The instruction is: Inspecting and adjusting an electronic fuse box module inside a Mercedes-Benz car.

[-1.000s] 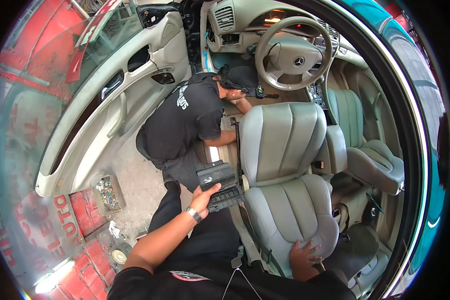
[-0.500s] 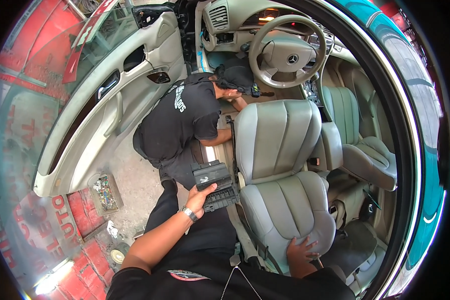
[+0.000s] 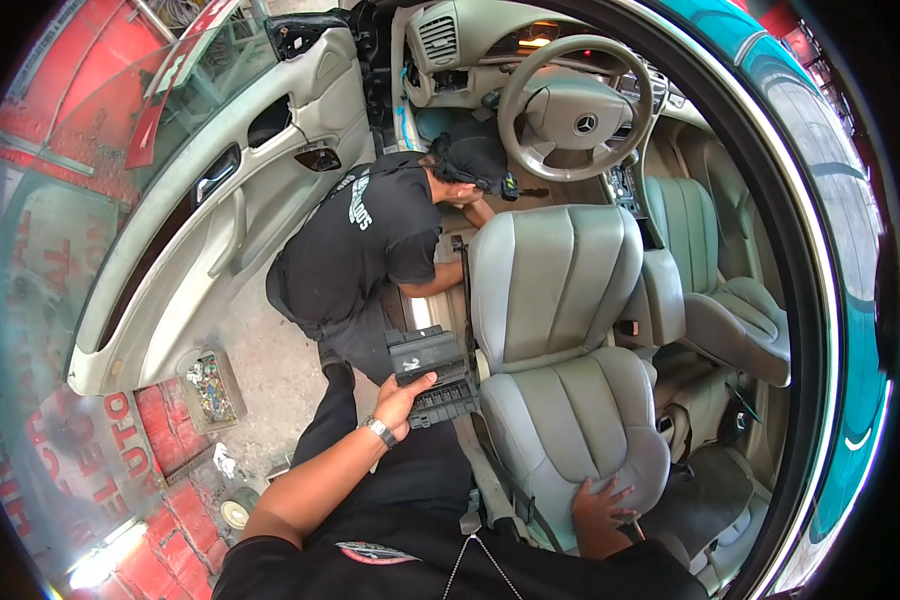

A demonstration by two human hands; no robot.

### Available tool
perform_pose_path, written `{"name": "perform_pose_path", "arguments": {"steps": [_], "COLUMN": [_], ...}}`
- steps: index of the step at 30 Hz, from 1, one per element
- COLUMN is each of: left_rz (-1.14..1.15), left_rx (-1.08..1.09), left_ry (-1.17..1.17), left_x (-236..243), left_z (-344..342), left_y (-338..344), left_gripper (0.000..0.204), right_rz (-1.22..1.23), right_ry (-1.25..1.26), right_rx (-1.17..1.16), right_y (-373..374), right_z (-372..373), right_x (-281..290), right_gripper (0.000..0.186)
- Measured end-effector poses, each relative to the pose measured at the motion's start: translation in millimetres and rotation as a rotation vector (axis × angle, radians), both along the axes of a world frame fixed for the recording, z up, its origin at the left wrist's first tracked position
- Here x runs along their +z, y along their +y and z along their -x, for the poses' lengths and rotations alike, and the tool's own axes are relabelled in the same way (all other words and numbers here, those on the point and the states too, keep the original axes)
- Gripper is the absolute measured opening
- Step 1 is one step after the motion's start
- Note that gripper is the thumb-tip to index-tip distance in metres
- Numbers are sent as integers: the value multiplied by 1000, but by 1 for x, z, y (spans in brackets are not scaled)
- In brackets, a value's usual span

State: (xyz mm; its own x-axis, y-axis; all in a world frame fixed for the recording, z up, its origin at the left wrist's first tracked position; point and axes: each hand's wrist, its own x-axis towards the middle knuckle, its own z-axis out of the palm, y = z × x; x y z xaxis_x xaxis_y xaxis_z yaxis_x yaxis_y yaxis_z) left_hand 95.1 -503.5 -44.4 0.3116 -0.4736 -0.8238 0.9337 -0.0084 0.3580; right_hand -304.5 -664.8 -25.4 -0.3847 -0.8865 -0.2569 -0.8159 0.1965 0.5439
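My left hand (image 3: 400, 400) is closed around one side of a black fuse box (image 3: 425, 357), thumb lying across its face. The box is blocky, with a smooth upper part bearing a pale mark and a row of slots along its lower part. It is held up beside the edge of a grey leather car seat (image 3: 555, 285). On the near section of this seat my right hand (image 3: 602, 505) lies flat with its fingers spread, holding nothing.
A co-worker (image 3: 360, 230) in black crouches in the doorway, arms reaching down by the seat. The door (image 3: 235, 225) stands open at left. A tray of small parts (image 3: 212, 390) sits on the floor. The steering wheel (image 3: 575, 105) is ahead; the door frame (image 3: 805, 250) curves along the right.
The fuse box and my left hand have shifted down very slightly. My right hand stays on the seat, and the co-worker's head has moved a little.
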Motion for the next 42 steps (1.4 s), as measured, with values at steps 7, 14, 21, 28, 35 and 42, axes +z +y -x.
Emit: {"name": "perform_pose_path", "arguments": {"steps": [7, 14, 21, 28, 35, 42], "left_rz": [9, 31, 36, 7, 19, 22], "left_rx": [24, 9, 12, -24, -54, -48], "left_ry": [-14, -16, -22, -64, -80, -81], "left_x": [-7, -1, 4, 0, 5, 12], "left_z": [2, 1, -1, -4, -9, -7], "left_y": [1, -2, -3, -5, -9, -10], "left_gripper": [39, 36, 37, 49, 47, 44], "right_rz": [15, 36, 59, 120, 107, 91], "right_ry": [15, -10, 12, 36, 32, 11], "right_rx": [0, 4, 26, 65, 83, 84], "right_y": [1, 1, 2, 5, 5, 4], "right_z": [0, -2, -3, 10, 12, 8], "right_x": [-1, 2, 1, -12, -10, -5], "right_gripper": [76, 72, 71, 70, 72, 71]}}
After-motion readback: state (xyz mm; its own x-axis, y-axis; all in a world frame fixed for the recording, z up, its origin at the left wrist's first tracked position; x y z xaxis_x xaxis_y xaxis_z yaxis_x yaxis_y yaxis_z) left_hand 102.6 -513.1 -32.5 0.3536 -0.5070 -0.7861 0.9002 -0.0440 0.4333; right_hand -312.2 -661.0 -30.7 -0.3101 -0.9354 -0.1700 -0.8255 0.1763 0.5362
